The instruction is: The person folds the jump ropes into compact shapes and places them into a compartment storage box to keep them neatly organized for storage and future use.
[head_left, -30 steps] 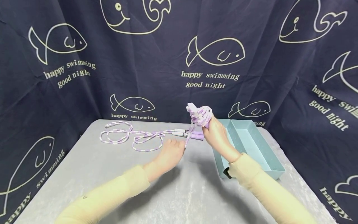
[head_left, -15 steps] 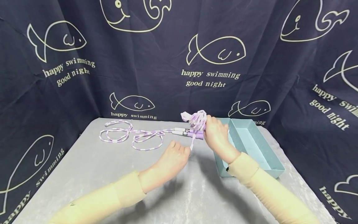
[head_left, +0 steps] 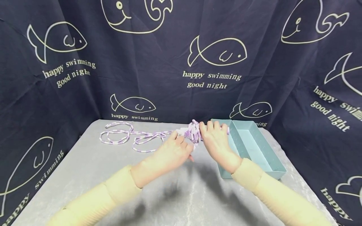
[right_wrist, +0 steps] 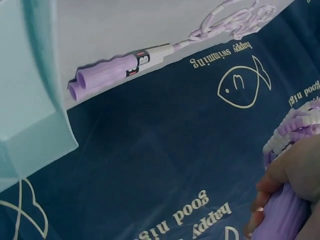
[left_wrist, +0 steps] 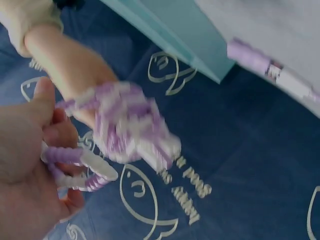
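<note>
My right hand (head_left: 217,142) grips the ribbed purple handle (right_wrist: 281,216) of a beaded jump rope (head_left: 193,131). Purple and white rope is wound in a thick bundle just beyond that fist, with a pale handle end poking out in the left wrist view. A strand runs from the bundle to my left hand (left_wrist: 30,150), which pinches it between thumb and fingers; a small loop of the rope hangs out of the palm. Behind the hands, a second jump rope (head_left: 113,143) lies loosely looped on the table, its paired purple handles (right_wrist: 107,74) side by side.
A light blue two-compartment bin (head_left: 238,141) stands on the right of the grey table (head_left: 113,182), close by my right forearm. Dark blue curtain (head_left: 158,62) with fish drawings hangs around the back and sides.
The wound bundle has come down and turned, now overlapping the lying rope's handles in the head view. My left hand has moved from below the bundle's strand up close against the bundle.
</note>
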Motion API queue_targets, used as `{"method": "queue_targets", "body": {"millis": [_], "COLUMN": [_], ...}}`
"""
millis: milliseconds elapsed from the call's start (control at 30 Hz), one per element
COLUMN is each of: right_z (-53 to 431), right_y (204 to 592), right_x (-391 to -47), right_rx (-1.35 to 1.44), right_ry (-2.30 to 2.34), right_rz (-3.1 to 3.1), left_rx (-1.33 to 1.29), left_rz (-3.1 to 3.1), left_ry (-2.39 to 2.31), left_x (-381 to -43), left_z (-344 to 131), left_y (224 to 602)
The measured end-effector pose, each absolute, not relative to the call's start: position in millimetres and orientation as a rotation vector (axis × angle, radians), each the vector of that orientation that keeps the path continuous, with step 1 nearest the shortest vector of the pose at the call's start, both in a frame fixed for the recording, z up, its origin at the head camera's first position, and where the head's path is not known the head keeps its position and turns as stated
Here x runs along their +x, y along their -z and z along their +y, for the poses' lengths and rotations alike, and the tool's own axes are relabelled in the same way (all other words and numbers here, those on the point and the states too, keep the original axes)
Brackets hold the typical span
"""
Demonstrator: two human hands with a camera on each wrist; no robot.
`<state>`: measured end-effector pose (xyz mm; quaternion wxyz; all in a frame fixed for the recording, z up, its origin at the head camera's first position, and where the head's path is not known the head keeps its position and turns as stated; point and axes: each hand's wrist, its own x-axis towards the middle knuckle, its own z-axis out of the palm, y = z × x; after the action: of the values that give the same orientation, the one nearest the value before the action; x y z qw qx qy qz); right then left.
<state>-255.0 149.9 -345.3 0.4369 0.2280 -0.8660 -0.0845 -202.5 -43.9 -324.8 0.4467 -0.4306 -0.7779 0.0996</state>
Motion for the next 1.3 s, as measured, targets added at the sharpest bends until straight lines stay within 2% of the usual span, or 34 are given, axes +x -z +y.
{"method": "queue_targets", "body": {"millis": [267,533,967,1300], "right_z": [151,158,162,164], "right_y": [342,337,332,327], "right_x": [-246,-240,-235,-235], "right_rx": [0.798,1.005,1.101,1.139], "right_ry": [0.3,0.327,0.314,0.364], "right_rz": [-2.068,-2.044,-1.943,-1.924], "left_rx": [-1.182,-1.35,-1.476,-1.461], "left_rz": [-1.969,-2.098,-1.785,-2.015], "left_ry": [-0.291,-0.154,0.539,0.667], "left_x": [-207,-221,-239,-237], "left_z": [-55,-69,-77,-73], "left_y": [301,299,310,306]}}
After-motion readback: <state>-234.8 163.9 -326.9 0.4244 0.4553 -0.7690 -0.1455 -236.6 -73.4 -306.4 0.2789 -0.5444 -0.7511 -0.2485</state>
